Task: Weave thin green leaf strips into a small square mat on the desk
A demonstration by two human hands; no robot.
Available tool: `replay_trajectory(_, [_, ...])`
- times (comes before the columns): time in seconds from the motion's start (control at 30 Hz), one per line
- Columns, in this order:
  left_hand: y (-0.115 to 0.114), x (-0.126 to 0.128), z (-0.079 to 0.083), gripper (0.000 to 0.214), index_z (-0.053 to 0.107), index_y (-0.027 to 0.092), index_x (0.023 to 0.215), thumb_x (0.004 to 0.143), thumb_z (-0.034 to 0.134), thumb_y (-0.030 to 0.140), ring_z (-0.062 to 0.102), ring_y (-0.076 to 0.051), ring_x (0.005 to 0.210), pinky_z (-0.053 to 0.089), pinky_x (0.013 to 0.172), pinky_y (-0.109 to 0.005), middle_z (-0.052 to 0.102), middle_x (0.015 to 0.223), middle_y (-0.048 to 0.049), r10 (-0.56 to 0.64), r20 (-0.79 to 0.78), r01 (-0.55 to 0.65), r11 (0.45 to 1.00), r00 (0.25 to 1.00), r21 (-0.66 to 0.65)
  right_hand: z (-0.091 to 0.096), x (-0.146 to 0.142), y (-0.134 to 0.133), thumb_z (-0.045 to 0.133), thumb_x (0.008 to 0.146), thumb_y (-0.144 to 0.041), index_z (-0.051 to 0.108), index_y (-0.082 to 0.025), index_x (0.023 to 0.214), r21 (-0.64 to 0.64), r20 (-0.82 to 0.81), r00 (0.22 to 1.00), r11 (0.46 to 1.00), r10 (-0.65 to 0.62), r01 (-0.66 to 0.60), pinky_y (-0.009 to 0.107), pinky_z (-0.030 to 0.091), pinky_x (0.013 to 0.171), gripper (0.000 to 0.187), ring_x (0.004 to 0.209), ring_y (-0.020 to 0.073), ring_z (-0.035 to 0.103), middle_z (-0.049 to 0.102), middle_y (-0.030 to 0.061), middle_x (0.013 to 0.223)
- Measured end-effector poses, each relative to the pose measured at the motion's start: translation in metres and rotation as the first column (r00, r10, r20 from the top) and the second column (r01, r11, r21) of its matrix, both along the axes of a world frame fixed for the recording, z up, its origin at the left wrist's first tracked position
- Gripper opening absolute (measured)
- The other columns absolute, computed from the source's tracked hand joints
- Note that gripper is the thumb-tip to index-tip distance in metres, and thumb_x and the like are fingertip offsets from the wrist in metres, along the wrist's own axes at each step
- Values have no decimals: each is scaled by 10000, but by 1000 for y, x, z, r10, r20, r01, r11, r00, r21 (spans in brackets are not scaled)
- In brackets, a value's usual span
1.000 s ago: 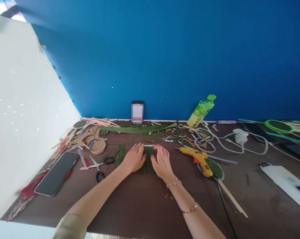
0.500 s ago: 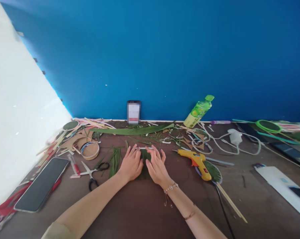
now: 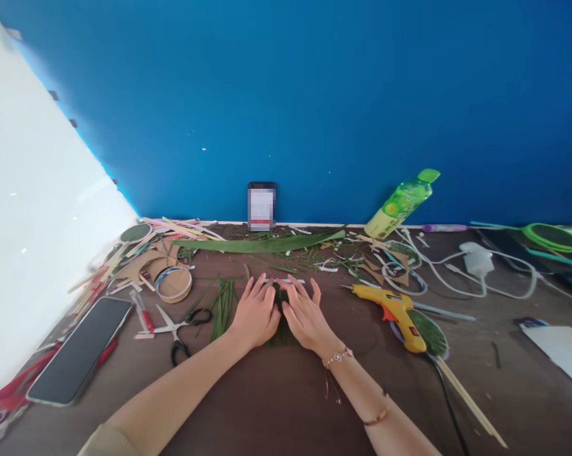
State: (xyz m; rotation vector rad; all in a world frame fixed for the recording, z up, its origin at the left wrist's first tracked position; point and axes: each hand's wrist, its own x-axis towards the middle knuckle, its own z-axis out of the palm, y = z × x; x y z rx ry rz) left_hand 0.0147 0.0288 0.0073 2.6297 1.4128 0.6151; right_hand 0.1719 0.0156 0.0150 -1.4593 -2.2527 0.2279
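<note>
Dark green leaf piece, mostly hidden, lies beneath and between your hands on the brown table. Beyond it stretches a long green leaf. Well to the right sits the yellow glue gun. Your left hand and right hand are palm down, fingers spread rather than closed, pressing over the piece. Scissors lie spread open, left of your left hand. Under your fingertips, a narrow white strip runs along the piece's far edge.

leaf piece: dark green | strip: white | glue gun: yellow | wall: blue
</note>
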Motion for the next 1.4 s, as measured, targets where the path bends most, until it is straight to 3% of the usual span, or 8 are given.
replay_trajectory(0.23, [0,-1,0,335,503,118,1146,830,409,177,337,-270,1342,225,1132,-496,547,1292,-127,41,3,-41,999,999,5,-5,1,2,263,920,-230,416,-156,1280,-2,11,1000,1000,-8,8,515,68,1105,398,1361,224,301,545,120,1302])
replay_trajectory(0.77, [-1,-1,2,434,466,101,1223,795,427,164,374,-277,1324,254,1123,-509,553,1286,-142,114,24,-114,993,993,-10,-7,5,0,248,915,-236,421,-204,1253,31,-56,994,995,-94,96,514,88,1083,381,1283,220,415,624,100,1165])
replay_trajectory(0.97, [-3,-1,3,359,509,105,1145,802,434,179,353,-282,1337,201,1143,-510,542,1295,-147,103,-11,-103,994,995,22,-7,11,-2,230,916,-239,410,-217,1229,92,-176,954,960,-245,263,528,40,1082,361,1313,215,374,598,75,1220])
replay_trajectory(1.23, [-4,-2,2,374,520,115,1151,793,448,195,357,-299,1331,224,1127,-528,551,1287,-146,119,-19,-118,992,993,54,-16,11,0,222,930,-245,426,-211,1247,87,-27,982,978,-189,191,524,92,1077,378,1266,212,432,625,78,1162])
replay_trajectory(1.4, [-4,-2,4,353,538,114,1123,791,448,195,379,-302,1316,230,1125,-520,575,1252,-145,137,-30,-135,989,990,60,-12,10,0,200,947,-273,382,-223,1300,36,-77,986,987,-151,154,522,109,1075,400,1312,213,374,577,93,1258])
